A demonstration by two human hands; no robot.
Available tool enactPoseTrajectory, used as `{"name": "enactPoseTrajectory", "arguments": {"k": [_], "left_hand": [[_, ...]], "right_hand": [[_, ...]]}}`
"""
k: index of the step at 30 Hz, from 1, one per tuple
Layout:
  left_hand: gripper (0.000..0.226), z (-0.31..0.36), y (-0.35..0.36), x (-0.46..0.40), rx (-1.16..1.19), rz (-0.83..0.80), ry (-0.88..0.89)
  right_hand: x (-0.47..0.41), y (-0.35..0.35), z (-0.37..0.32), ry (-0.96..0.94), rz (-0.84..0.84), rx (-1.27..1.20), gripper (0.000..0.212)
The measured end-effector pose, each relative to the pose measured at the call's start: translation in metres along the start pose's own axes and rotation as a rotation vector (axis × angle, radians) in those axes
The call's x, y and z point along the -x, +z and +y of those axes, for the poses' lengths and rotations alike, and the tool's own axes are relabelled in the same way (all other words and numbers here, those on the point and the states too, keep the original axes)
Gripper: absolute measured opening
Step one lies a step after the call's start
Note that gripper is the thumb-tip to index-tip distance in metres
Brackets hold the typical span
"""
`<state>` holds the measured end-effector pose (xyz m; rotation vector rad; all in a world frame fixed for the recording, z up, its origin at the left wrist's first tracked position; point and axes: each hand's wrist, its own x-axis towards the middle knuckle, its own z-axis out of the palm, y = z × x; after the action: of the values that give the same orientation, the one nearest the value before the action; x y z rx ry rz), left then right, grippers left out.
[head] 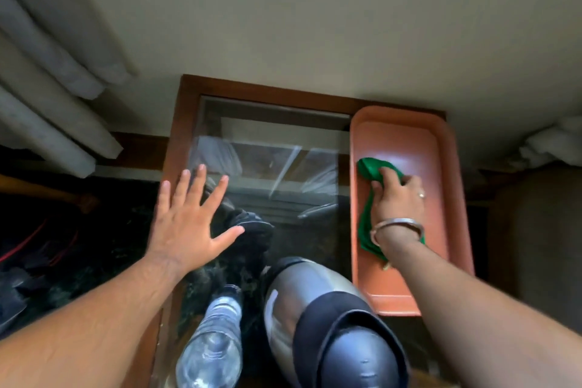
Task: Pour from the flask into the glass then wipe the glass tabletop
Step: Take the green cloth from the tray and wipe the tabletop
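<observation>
A steel flask (318, 309) with a dark lid stands at the near edge of the glass tabletop (283, 167). Just left of it stands a clear glass (214, 340) with liquid in it. My right hand (398, 195) grips a green cloth (371, 173) that lies in the orange tray (453, 198) at the table's right side. My left hand (189, 214) hovers flat with fingers spread over the table's left edge, holding nothing.
The table has a brown wooden frame (267, 88). Pale curtains (47, 88) hang at the left, and a light wall is behind the table. Dark floor with red cables lies at the left; a bundle of white fabric (551, 142) sits at the right.
</observation>
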<state>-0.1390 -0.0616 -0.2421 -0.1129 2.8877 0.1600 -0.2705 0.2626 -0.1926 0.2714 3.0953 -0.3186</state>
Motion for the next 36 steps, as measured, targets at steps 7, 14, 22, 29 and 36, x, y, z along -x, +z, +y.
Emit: {"name": "enactPoseTrajectory", "arguments": {"k": [7, 14, 22, 29, 36], "left_hand": [[0.102, -0.003, -0.005, 0.004, -0.005, -0.045, -0.009], [0.106, -0.005, 0.0, 0.005, 0.011, -0.02, -0.011], [0.114, -0.013, 0.002, 0.022, 0.082, -0.021, -0.079], [0.118, -0.017, 0.005, 0.02, 0.135, -0.001, -0.075], [0.119, -0.02, 0.005, 0.021, 0.149, 0.006, -0.066]], "right_hand": [[0.017, -0.045, -0.083, -0.415, 0.058, -0.176, 0.04], [0.022, 0.014, -0.122, -0.607, -0.52, 0.289, 0.081], [0.025, 0.052, -0.128, -0.645, -0.452, 0.354, 0.074], [-0.001, 0.069, -0.171, -0.534, -0.344, 0.326, 0.069], [0.014, 0.056, -0.112, -1.568, -0.464, 0.396, 0.068]]}}
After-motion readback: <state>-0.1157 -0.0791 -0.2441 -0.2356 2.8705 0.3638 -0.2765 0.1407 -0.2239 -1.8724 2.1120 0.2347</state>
